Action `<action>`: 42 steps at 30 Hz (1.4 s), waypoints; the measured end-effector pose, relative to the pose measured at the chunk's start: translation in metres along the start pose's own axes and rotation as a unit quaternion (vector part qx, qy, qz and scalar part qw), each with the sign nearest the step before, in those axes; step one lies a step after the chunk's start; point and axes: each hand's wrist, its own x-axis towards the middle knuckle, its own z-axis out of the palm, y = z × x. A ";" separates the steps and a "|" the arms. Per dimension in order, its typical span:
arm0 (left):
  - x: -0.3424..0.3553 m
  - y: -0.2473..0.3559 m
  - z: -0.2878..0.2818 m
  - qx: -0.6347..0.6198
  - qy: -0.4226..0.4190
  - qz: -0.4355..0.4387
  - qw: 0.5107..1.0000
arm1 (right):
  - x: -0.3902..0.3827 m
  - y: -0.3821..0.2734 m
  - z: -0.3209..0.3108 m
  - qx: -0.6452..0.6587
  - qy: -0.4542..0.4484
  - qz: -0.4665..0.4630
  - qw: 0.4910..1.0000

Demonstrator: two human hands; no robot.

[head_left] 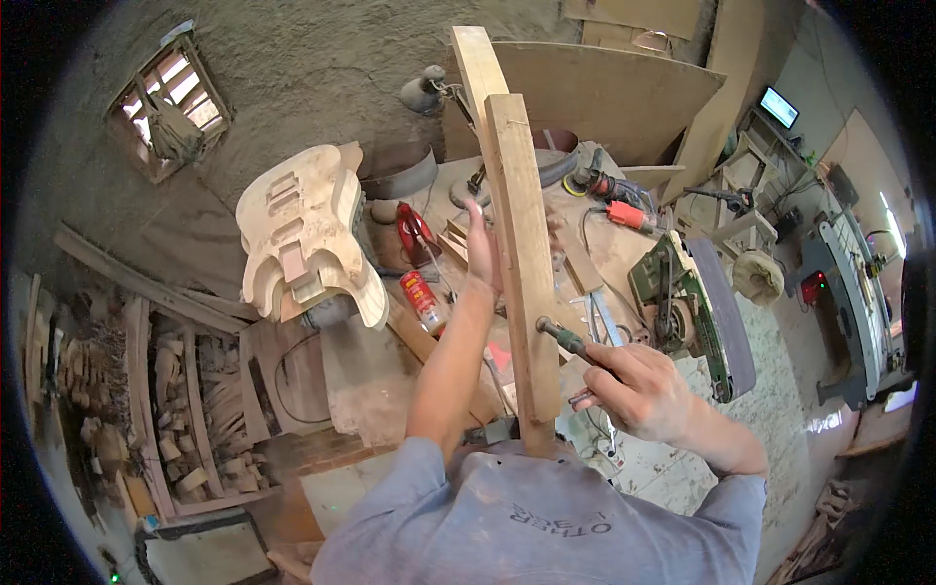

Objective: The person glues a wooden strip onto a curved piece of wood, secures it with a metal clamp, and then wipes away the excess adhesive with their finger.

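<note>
Two long pale wooden beams stand lengthwise in front of me, a shorter beam (526, 244) lying against a longer beam (475, 60). My left hand (482, 250) grips them from the left side; its thumb points up and its other fingers go behind the wood, mostly hidden. In my right hand (639, 390), closed in a fist, is a slim tool with a dark green barrel and a rounded metal end (559, 334). That end comes close to the right face of the shorter beam, near its lower part; whether it touches, I cannot tell.
Stacked pale guitar bodies (302, 224) sit at the left. On the cluttered bench lie a red spray can (421, 297), a red power tool (414, 234), an orange-and-black angle grinder (624, 210) and a green belt sander (682, 302). Wood offcuts (185, 429) fill shelves at lower left.
</note>
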 end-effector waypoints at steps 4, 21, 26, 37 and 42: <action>0.025 0.017 -0.016 0.082 0.031 0.008 0.996 | 0.000 0.001 0.001 -0.005 0.007 0.009 1.000; 0.032 -0.001 -0.022 0.200 0.103 0.036 0.974 | -0.001 -0.003 -0.001 -0.005 0.022 0.098 0.995; 0.032 -0.006 -0.027 0.118 0.056 0.016 0.991 | 0.009 -0.006 -0.007 0.075 0.007 0.193 0.978; 0.029 -0.004 -0.034 0.146 0.083 -0.009 0.986 | 0.017 0.041 -0.039 -0.116 -0.041 -0.162 0.979; 0.030 -0.001 -0.061 0.192 0.093 -0.004 0.977 | 0.002 0.062 -0.019 -0.091 0.014 -0.204 0.975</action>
